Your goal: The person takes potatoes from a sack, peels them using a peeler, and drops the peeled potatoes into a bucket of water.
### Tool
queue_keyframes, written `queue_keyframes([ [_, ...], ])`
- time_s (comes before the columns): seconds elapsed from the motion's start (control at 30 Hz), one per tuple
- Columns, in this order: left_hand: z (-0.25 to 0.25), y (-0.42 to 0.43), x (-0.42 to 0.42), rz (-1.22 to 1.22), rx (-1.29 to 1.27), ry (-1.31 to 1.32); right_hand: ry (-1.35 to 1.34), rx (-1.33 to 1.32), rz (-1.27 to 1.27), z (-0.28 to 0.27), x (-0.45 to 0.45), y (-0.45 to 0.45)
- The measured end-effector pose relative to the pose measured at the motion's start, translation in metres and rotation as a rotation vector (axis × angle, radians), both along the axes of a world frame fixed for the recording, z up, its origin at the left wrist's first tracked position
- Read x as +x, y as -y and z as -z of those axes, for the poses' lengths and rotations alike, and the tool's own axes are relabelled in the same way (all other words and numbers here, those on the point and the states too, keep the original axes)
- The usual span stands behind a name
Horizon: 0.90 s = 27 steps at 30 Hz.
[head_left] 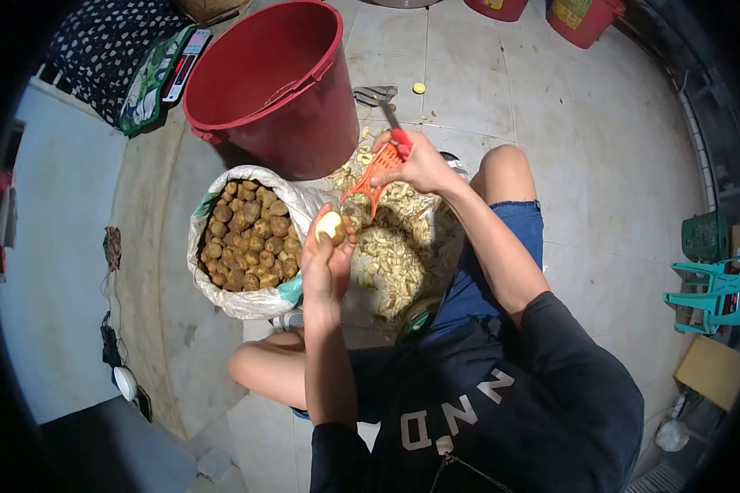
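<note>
My left hand (pixel 325 269) is closed round a partly peeled potato (pixel 329 225), with pale flesh facing up. Just above and to the right of it, my right hand (pixel 426 167) grips an orange peeler (pixel 382 168), its forked end pointing down toward the potato, apart from it. A red-handled tool (pixel 401 141) with a dark, blade-like end also sticks up from the right hand's fingers. Below both hands a heap of peelings (pixel 395 259) covers the floor between my legs. To the left, a white woven sack (pixel 247 306) is full of brown unpeeled potatoes (pixel 251 234).
A large red bucket (pixel 312 123) stands beyond the sack. A digital scale (pixel 187 66) lies at the upper left by patterned cloth. More red buckets (pixel 584 20) are at the far right, and a green plastic stool (pixel 707 296) is by the right wall.
</note>
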<state>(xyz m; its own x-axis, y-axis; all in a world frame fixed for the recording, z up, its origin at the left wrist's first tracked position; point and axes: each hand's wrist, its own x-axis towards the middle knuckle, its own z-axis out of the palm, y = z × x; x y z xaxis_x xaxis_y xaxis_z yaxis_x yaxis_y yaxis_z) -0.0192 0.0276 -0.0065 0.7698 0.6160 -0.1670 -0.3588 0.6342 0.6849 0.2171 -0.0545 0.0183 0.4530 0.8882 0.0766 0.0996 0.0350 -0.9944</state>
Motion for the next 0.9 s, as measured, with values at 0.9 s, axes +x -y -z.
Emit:
queue_keyframes([
  [0.9, 0.046, -0.008, 0.002, 0.010, 0.025, -0.246, 0.578, 0.086, -0.122, -0.008, -0.043, -0.001],
])
